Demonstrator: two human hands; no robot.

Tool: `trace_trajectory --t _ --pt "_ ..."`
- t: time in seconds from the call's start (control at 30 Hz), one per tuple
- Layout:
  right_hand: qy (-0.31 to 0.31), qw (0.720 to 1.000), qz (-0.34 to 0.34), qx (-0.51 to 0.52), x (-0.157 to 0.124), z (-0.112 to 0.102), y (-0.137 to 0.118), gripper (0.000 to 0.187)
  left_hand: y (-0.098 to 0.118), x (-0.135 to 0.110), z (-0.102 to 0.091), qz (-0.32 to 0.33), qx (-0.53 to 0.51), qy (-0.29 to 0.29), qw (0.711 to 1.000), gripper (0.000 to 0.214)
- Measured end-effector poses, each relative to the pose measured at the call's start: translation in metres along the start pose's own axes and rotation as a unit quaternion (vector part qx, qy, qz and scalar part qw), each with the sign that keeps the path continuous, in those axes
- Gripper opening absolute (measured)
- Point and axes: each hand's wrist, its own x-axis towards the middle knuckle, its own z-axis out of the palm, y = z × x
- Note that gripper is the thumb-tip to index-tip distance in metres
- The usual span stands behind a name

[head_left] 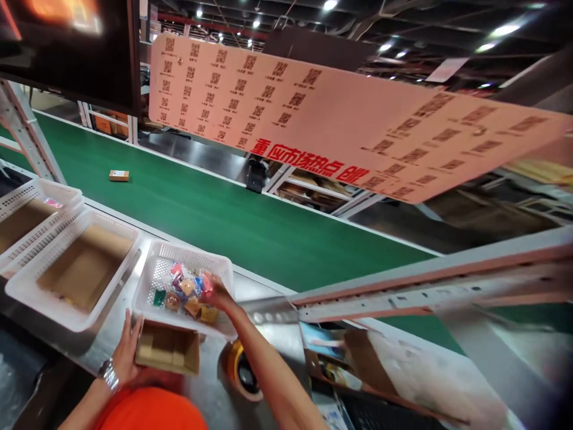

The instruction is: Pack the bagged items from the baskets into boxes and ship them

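Pressing close to the near edge of the shiny grey metal table (203, 400), a person in a bright orange-red shirt (152, 412) has both bare hands at work. A silver watch (108, 375) sits on the left wrist. The left hand (126, 352) holds the left side of a small, open, brown cardboard box (168, 349), with its fingers clamped on that side. The box tips its open top toward the person, and its inside shows bare brown card.

Just right of the box, a fat yellow-orange roll of tape (234, 361) lies on the table, next to the right arm. The right hand (217, 294) reaches into a white plastic basket with small holes (152, 263), over its right side. Its fingertips touch a pink packet (207, 283); I cannot tell if they pinch it. More small, bright, clear-wrapped packets (185, 289) lie in a heap there, close to the near edge of the basket.

To the left, along the table, stand two more white baskets (74, 327), each with a brown cardboard piece (92, 260) inside. Past the far edge of the table runs a wide green belt (268, 215). A tiny orange-brown box (119, 176) with a white top sits on it, toward the left. Above the belt hangs a long pale pink board (335, 116) with black square codes and red writing.
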Motion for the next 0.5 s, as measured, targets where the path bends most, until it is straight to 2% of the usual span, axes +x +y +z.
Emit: trace_trajectory --t 0.1,0.17,0.27,0.37,0.5 --pt "-0.058 0.997 0.034 -0.047 0.036 0.020 0.002 0.141 0.013 0.003 -0.002 0.007 0.051 0.006 0.999 0.137" --pt "-0.080 0.993 0.041 -0.083 0.046 0.037 0.007 0.141 0.019 0.005 -0.002 0.006 0.083 0.001 0.997 0.133" --pt "-0.087 0.989 0.010 -0.122 0.045 0.056 0.015 0.134 0.023 0.009 -0.003 0.014 0.079 -0.030 0.996 0.124" --pt "-0.089 0.988 -0.031 -0.125 0.029 0.066 0.021 0.115 0.021 0.012 -0.006 0.025 0.022 -0.080 0.996 0.119" --pt "-0.079 0.989 -0.059 -0.110 -0.003 0.074 0.023 0.070 0.015 0.016 -0.007 0.017 -0.042 -0.128 0.991 0.119"
